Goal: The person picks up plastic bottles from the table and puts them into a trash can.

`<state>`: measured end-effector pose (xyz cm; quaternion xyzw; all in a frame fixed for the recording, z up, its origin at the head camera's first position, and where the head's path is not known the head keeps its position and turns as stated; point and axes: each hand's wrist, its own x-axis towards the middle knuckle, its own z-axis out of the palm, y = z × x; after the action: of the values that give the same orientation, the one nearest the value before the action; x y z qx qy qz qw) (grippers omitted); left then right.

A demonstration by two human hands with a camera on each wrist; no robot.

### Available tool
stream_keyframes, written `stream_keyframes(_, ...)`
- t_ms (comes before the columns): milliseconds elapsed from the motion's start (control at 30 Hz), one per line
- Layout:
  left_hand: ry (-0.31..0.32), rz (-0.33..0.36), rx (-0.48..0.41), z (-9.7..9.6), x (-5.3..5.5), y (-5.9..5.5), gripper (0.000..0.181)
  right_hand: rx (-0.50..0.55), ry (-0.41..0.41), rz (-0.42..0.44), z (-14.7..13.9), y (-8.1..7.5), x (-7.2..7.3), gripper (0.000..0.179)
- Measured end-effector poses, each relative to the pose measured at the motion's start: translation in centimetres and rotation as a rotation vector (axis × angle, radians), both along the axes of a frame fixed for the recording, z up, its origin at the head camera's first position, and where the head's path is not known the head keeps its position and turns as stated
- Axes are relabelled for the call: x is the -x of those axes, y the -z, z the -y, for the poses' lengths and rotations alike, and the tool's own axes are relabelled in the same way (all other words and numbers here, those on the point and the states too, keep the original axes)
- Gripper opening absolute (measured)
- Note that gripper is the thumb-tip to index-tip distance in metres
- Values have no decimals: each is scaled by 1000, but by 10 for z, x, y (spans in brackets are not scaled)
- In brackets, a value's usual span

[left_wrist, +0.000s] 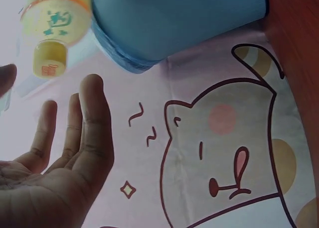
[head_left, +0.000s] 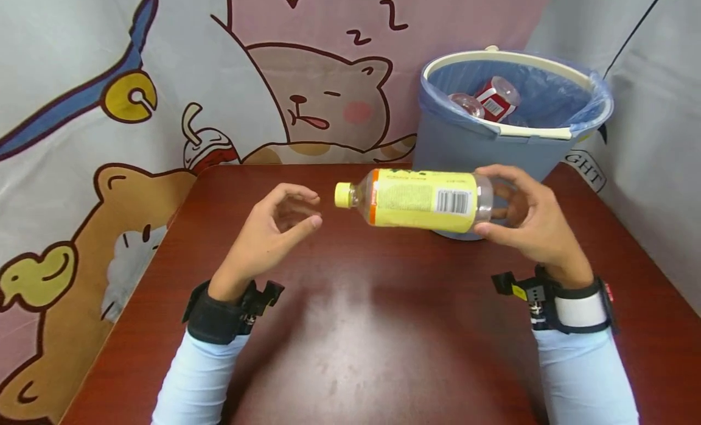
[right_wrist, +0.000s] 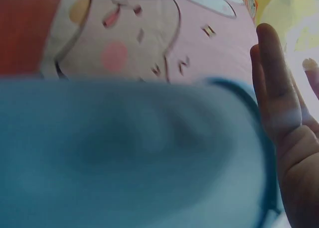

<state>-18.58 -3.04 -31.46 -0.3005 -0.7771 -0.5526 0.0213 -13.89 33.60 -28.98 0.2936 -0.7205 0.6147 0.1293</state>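
Observation:
A clear plastic bottle [head_left: 424, 200] with a yellow label and yellow cap lies sideways in the air above the table. My right hand [head_left: 523, 209] grips its base end between thumb and fingers. Its cap points left, toward my left hand [head_left: 274, 227], which is held up with fingers loosely bent, apart from the cap and holding nothing. From the left wrist, the bottle [left_wrist: 56, 19] shows cap-first beyond the fingertips. The right wrist view catches the right hand [right_wrist: 286, 103] along the bottle's bottom part [right_wrist: 294, 19], mostly cut off by the frame edge.
A blue bin [head_left: 465, 142] with a blue liner stands at the table's back right. Inside are a clear container with a red label [head_left: 497, 99] and another clear one [head_left: 467, 105]. The reddish-brown table [head_left: 350, 321] meets a cartoon-printed cloth [head_left: 328, 102] at the back.

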Motion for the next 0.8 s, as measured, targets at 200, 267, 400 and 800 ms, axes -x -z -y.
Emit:
stream_keyframes(200,-29,41,47,-1,5,5,35,72,85,-31,-32,-45,0,71)
stream_keyframes(267,-29,59,53,-2,6,7,34,74,137,-40,-43,-59,1,70)
stream_keyframes(400,-26,68,55,-5,9,9,33,-69,345,-45,-62,-85,2,69)
stream_keyframes(800,-32,57,52,-6,13,10,32,-548,953,104,-91,-115,28,64)
